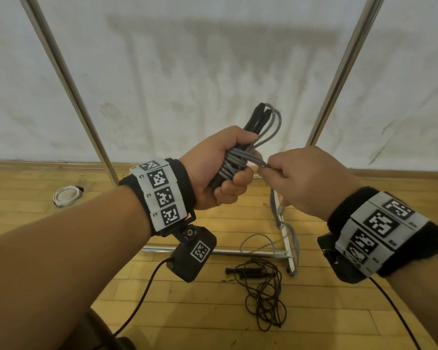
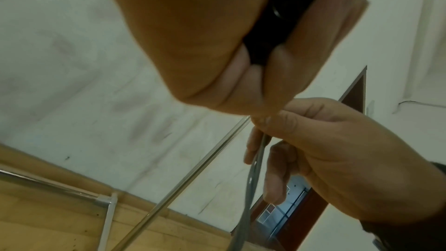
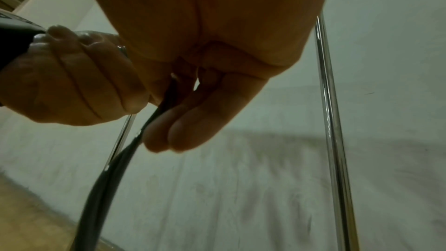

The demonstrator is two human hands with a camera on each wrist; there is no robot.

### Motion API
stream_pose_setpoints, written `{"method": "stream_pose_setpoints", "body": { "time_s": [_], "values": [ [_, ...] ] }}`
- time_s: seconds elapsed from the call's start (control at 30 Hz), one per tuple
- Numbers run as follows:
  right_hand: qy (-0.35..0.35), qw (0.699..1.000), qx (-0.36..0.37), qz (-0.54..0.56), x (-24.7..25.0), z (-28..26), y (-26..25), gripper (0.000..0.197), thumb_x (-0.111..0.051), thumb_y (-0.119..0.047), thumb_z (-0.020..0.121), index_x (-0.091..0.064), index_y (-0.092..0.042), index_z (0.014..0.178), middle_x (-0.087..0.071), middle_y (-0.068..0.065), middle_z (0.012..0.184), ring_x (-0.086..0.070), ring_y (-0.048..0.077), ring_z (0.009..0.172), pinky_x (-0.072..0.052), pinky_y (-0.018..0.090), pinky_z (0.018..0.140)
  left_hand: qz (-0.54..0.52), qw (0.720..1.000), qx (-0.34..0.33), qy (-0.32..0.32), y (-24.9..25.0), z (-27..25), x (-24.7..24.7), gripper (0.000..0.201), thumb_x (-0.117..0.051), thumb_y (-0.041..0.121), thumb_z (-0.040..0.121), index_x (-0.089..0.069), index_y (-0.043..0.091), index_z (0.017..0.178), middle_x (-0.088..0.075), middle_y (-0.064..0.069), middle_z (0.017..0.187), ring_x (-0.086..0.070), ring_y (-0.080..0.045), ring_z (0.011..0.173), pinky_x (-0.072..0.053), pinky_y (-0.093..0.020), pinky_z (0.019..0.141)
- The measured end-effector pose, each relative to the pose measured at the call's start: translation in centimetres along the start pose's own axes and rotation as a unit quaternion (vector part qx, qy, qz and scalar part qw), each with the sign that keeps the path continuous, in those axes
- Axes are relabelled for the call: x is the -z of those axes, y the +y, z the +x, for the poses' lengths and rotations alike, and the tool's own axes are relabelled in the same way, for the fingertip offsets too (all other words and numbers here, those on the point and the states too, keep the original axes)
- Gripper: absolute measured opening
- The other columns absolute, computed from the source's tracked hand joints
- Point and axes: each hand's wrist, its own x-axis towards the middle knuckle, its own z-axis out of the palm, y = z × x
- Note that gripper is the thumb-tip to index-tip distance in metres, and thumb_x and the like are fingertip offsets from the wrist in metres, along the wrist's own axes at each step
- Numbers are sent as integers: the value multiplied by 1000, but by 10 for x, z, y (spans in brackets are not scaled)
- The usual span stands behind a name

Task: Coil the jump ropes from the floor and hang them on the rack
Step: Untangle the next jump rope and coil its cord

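Note:
My left hand [image 1: 223,168] grips a bundled grey jump rope [image 1: 240,160] with its black handles [image 1: 257,117] sticking up beyond the fist. Grey loops arch over the top of the bundle, and several turns wrap its middle. My right hand [image 1: 296,180] pinches the loose grey strand [image 1: 261,163] just right of the bundle; the rest of that strand [image 1: 273,210] trails down to the floor. In the left wrist view the strand [image 2: 251,178] runs down through the right hand's fingers [image 2: 275,175]. A second, black jump rope [image 1: 263,296] lies tangled on the wooden floor below.
The chrome rack's two uprights [image 1: 68,82] [image 1: 344,69] rise in front of a white wall, and its base bars [image 1: 238,252] lie on the wooden floor under my hands. A round floor fitting [image 1: 66,195] sits at the left. A dark object shows at the bottom left.

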Motion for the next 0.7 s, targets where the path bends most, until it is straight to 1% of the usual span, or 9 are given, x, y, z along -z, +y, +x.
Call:
{"method": "stream_pose_setpoints", "body": {
  "time_s": [0.17, 0.27, 0.37, 0.4, 0.43, 0.5, 0.57, 0.63, 0.7],
  "values": [
    [-1, 1000, -3, -13, -5, 3, 2, 51, -35, -45, 104, -55, -16, 67, -50, -1, 55, -48, 12, 53, -40, 35, 55, -37, 998, -44, -27, 0, 1, -4, 65, -50, 44, 98, -47, 12, 154, -49, -2, 51, -40, -11, 32, -33, -16, 32],
    [-22, 999, -21, -27, -10, 6, 3, 48, -29, -46, 101, -58, -18, 74, -57, -3, 65, -55, 14, 62, -50, 40, 64, -25, 994, -34, -96, -2, 1, -12, 52, -51, 38, 98, -48, 16, 145, -51, -3, 51, -42, -11, 31, -32, -15, 32],
    [-25, 998, -29, -48, -15, 6, 8, 46, -21, -48, 93, -55, -19, 83, -63, -4, 79, -60, 19, 73, -54, 44, 72, 91, 990, 1, -105, -4, -1, -17, 40, -52, 33, 96, -61, -6, 98, -48, -4, 46, -39, -11, 28, -29, -14, 31],
    [-18, 998, -36, -56, -18, 5, 10, 46, -20, -49, 90, -55, -20, 87, -64, -3, 82, -61, 21, 75, -55, 44, 72, 131, 987, 9, -95, -5, -2, -18, 42, -56, 30, 93, -62, -12, 96, -46, -7, 46, -37, -12, 28, -30, -15, 32],
    [-8, 997, -38, -64, -21, 4, 14, 48, -21, -48, 89, -59, -19, 93, -63, -2, 82, -61, 22, 74, -56, 44, 71, 165, 983, 11, -79, -6, -3, -18, 45, -58, 26, 90, -60, -12, 115, -45, -10, 49, -37, -13, 29, -30, -15, 32],
    [-4, 996, -66, -56, -27, 3, 24, 48, -28, -45, 90, -65, -18, 103, -62, -3, 78, -60, 18, 70, -57, 40, 70, 247, 967, 12, -61, -6, -5, -16, 62, -57, 18, 89, -47, 20, 151, -50, -9, 53, -38, -16, 32, -33, -18, 35],
    [-15, 994, -105, -14, -28, 3, 31, 35, -44, -38, 94, -66, -26, 118, -69, -5, 98, -65, 14, 86, -55, 34, 78, 359, 931, 26, -52, -5, -6, -18, 80, -59, 15, 89, -29, 46, 157, -56, -6, 56, -42, -18, 35, -36, -21, 38],
    [-26, 996, -72, -40, -29, 9, 36, 34, -54, -33, 94, -58, -30, 128, -68, -7, 110, -66, 14, 94, -55, 35, 81, 477, 877, 43, -29, -6, -6, -19, 87, -63, 17, 89, -20, 53, 155, -62, -5, 58, -45, -19, 38, -40, -24, 39],
    [-45, 995, -38, -78, -26, 14, 32, 26, -39, -41, 101, -48, -31, 123, -68, -7, 94, -66, 17, 83, -57, 43, 78, 552, 833, 49, 3, -7, -5, -22, 80, -68, 22, 87, -26, 48, 150, -65, -6, 60, -47, -19, 40, -43, -26, 40]
  ]
}}
